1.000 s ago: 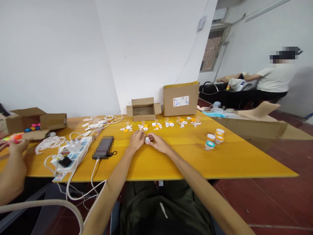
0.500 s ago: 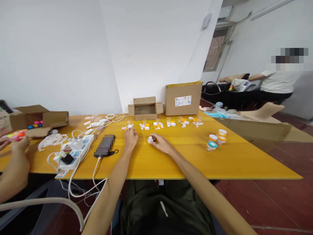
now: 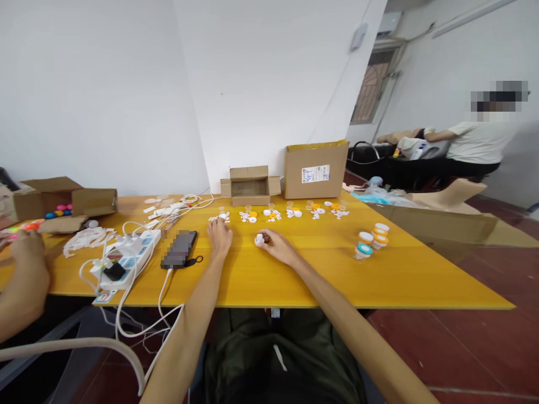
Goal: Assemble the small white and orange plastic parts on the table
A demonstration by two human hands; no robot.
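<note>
Light fingertip pressure should steady the small white plastic piece point(image 3: 259, 239), gripped by the right hand point(image 3: 278, 248) between the tabletop's point(image 3: 337, 283) front and back edges. Left hand point(image 3: 219, 240) reaches small white loose parts point(image 3: 213, 219) nearer the back edge, grip unclear; separating one gently avoids scattering.

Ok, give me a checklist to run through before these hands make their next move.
1. Small white plastic part held by the right hand: ok.
2. Left hand at the leftmost pile of small white pieces: ok.
3. Piece gripped in the left fingers: cannot tell, the hand hides it.
4. Clear jars with orange and teal lids away from both hands: ok.
5. Dark rectangular phone not touched by the left arm: ok.
</note>
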